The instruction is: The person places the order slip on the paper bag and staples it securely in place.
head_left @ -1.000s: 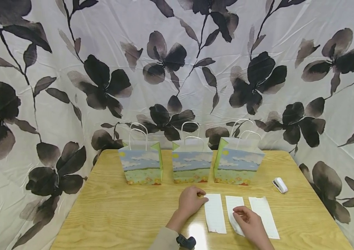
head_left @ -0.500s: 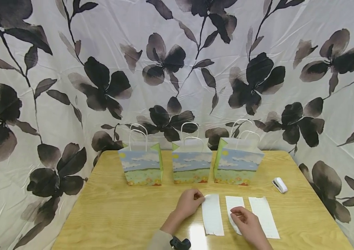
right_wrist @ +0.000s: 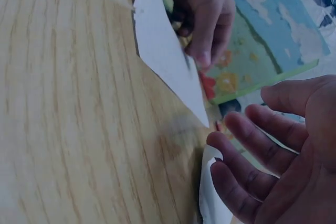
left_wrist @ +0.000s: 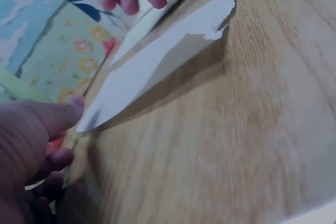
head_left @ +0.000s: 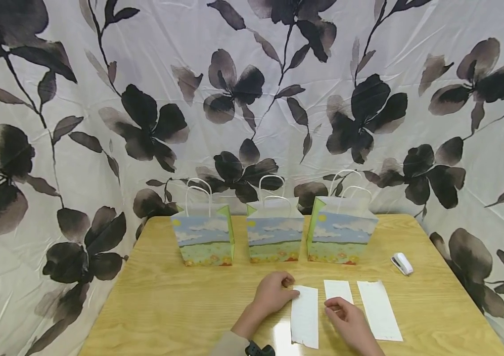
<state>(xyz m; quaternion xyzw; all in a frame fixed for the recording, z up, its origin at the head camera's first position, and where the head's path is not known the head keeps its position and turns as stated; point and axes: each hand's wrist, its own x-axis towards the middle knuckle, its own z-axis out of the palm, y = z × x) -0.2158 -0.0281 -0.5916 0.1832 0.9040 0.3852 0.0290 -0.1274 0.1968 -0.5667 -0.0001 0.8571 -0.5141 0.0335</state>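
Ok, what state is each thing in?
Left bag: upright, handles up
Middle bag: upright, handles up
Right bag: upright, handles up
Left paper: bowed, bottom end ragged
Left hand: thumb at left paper's edge
Right hand: fingers loosely curved
Middle paper: partly hidden by right hand
Right paper: lying untouched
Stapler: lying untouched

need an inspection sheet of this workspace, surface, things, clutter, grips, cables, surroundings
Surface: wooden table, light with visible grain.
Job's things: left paper strip, middle paper strip, right paper strip, side by side.
Clutter: white stapler at right; three paper bags standing farther back.
Left grip: pinches the left paper strip near its far end.
Right grip: loosely bent, hides part of the middle paper strip; contact unclear.
Cables: nothing seen.
Surroundings: floral cloth behind and beside the table.
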